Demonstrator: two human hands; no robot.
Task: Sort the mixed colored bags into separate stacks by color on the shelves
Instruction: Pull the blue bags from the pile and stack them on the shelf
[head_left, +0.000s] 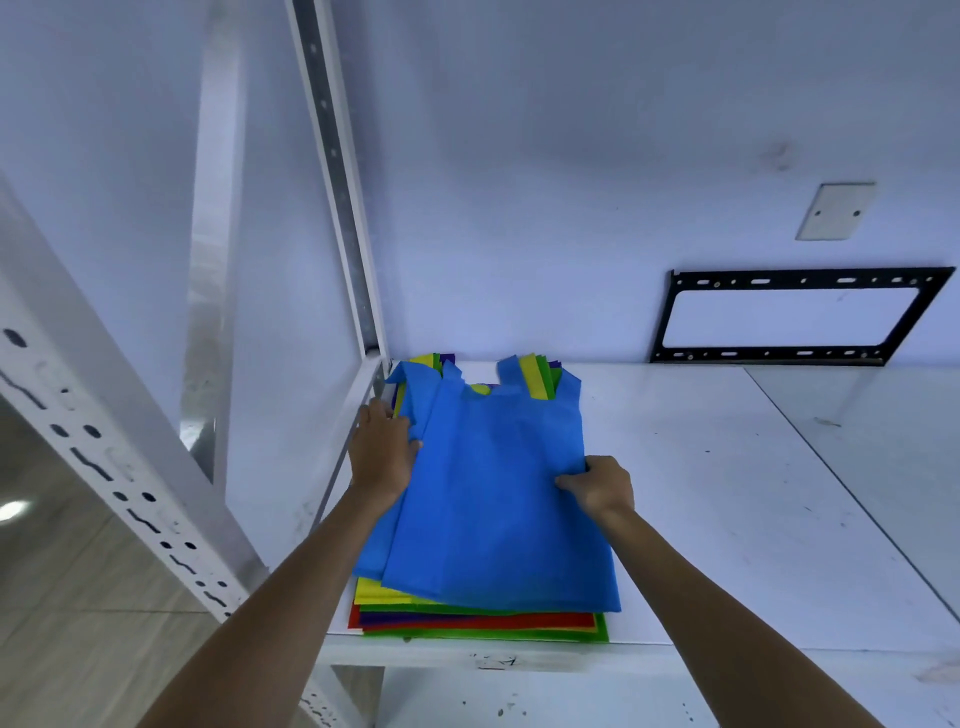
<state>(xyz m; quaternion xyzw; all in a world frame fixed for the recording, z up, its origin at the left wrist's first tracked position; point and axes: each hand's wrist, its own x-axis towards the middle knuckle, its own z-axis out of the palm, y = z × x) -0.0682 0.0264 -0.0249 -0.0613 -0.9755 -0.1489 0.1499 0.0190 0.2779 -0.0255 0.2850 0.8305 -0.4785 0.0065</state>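
Observation:
A mixed stack of flat fabric bags (483, 623) lies at the left end of a white shelf (727, 519); yellow, green, red and purple edges show at its front. On top lies a blue bag (498, 499), slightly skewed, over a second blue bag (376, 551). My left hand (382, 452) rests on the blue bag's left edge with fingers curled under the fabric. My right hand (602, 486) pinches the blue bag's right edge.
A white perforated shelf upright (337, 171) rises at the shelf's back-left corner, and another slotted post (104, 457) runs diagonally at the left. A black metal bracket (795, 317) and a blank cover plate (836, 210) hang on the back wall. Bare shelf surface extends right.

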